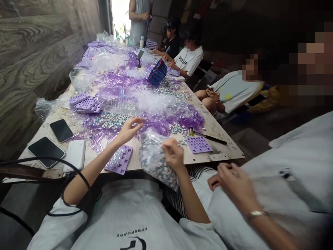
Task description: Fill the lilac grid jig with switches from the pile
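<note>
My right hand (173,152) pinches the upper edge of a clear plastic bag (153,154) filled with small white, grey and blue pieces. The bag hangs over the table's front edge. Just left of its top, my left hand (130,130) hovers with fingers stretched out and holds nothing. Behind that hand lies a heap of loose white and blue pieces (111,120). A purple tray with square holes (126,161), partly covered by clear plastic pieces, rests beneath my left forearm. Another purple tray (199,145) lies right of the bag.
Two phones (61,130) and a white flat device (75,154) lie at left, near a black cable (78,166). A black-handled tool (210,137) lies at right. Purple and clear plastic strips cover the table's middle, with a blue box (157,72) beyond. Several people surround the right side.
</note>
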The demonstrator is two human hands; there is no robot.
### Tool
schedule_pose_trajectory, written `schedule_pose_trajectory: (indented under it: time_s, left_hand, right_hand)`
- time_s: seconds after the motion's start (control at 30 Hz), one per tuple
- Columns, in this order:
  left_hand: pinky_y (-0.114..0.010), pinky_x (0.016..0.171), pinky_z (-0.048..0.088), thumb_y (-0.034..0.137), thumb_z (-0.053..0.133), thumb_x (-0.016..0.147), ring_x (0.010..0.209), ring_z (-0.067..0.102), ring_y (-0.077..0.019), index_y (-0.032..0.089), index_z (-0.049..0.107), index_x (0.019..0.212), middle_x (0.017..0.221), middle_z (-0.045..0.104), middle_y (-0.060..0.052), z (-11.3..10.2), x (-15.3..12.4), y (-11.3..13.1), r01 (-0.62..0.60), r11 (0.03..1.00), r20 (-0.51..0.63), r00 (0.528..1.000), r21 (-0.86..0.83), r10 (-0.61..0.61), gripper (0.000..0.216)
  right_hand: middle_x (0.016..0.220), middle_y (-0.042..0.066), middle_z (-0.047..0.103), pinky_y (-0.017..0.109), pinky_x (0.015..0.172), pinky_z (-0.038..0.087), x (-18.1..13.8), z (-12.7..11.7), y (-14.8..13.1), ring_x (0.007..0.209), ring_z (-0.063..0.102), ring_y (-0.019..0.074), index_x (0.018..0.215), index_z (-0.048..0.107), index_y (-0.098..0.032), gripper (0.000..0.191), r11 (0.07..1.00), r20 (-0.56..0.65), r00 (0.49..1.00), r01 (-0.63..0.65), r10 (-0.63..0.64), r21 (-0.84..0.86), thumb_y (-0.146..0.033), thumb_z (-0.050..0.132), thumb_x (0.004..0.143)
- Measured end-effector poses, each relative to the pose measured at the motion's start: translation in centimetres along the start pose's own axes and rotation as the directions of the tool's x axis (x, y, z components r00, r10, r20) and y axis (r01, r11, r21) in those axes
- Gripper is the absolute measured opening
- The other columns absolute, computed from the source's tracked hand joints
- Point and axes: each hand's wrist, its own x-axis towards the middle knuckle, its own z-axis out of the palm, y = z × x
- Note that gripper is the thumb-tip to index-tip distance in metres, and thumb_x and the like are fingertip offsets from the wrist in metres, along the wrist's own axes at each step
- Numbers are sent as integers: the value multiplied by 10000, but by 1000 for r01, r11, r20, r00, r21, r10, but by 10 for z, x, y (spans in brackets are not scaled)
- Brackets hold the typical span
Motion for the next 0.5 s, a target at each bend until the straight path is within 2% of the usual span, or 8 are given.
schedule_pose_trajectory:
  time_s: [0.03, 0.1, 0.17, 0.27, 0.37, 0.43, 0.5]
  left_hand:
    - [-336, 943, 486, 346, 540, 938, 1062, 603, -193, 205, 670, 1129, 1174, 612, -80, -3, -7, 10, -46, 999, 79, 996, 9, 45, 270]
    - [-365, 987, 448, 405, 568, 935, 1088, 568, -215, 232, 678, 1126, 1146, 623, -67, -4, -23, 25, -151, 984, 306, 945, 95, 116, 280]
    - [-381, 987, 430, 428, 531, 957, 1064, 545, -228, 236, 683, 1120, 1092, 624, -69, -1, -40, 30, -197, 965, 416, 903, 174, 109, 294]
    - [-379, 1001, 414, 418, 439, 1003, 1088, 519, -231, 247, 662, 1190, 1116, 615, -76, 5, -56, 27, -182, 967, 468, 880, 178, 79, 337]
    - [-377, 1044, 381, 386, 402, 1022, 1174, 482, -234, 287, 614, 1298, 1212, 603, -70, 7, -62, 22, -201, 968, 530, 843, 153, 92, 362]
    - [-386, 1054, 361, 388, 429, 1016, 1196, 461, -242, 311, 597, 1329, 1248, 599, -66, 10, -64, 19, -248, 951, 557, 824, 184, 107, 364]
    - [-399, 1042, 352, 401, 478, 1000, 1178, 460, -251, 320, 600, 1328, 1239, 615, -65, 15, -68, 15, -300, 926, 553, 823, 229, 130, 360]
  right_hand:
    - [827, 50, 667, 378, 797, 564, 7, 28, 2, 874, 659, 237, 979, 717, -279, 205, 1000, 12, 1000, -1, 0, 15, -343, 523, 992]
    - [797, 43, 631, 356, 793, 546, 16, 75, 9, 824, 634, 211, 956, 708, -262, 197, 999, -4, 1000, 2, -2, 46, -326, 526, 994]
    - [804, 43, 611, 340, 787, 529, 15, 99, 20, 816, 621, 200, 920, 699, -241, 179, 995, -42, 999, -13, 17, 96, -348, 568, 977]
    - [908, 55, 649, 365, 870, 499, 5, 96, 30, 922, 632, 219, 932, 696, -233, 160, 992, -67, 995, -65, 73, 111, -389, 692, 897]
    - [1041, 73, 679, 412, 964, 473, -6, 81, 30, 1042, 629, 251, 1043, 695, -236, 320, 985, -25, 996, -78, 83, 156, -448, 773, 815]
    - [1133, 90, 674, 431, 1001, 470, -9, 75, 28, 1111, 619, 258, 1143, 673, -232, 368, 967, 29, 996, -87, 82, 240, -452, 727, 854]
    - [1180, 92, 668, 433, 1024, 466, -11, 75, 27, 1155, 609, 246, 1189, 657, -233, 301, 953, 56, 994, -108, 96, 282, -388, 634, 932]
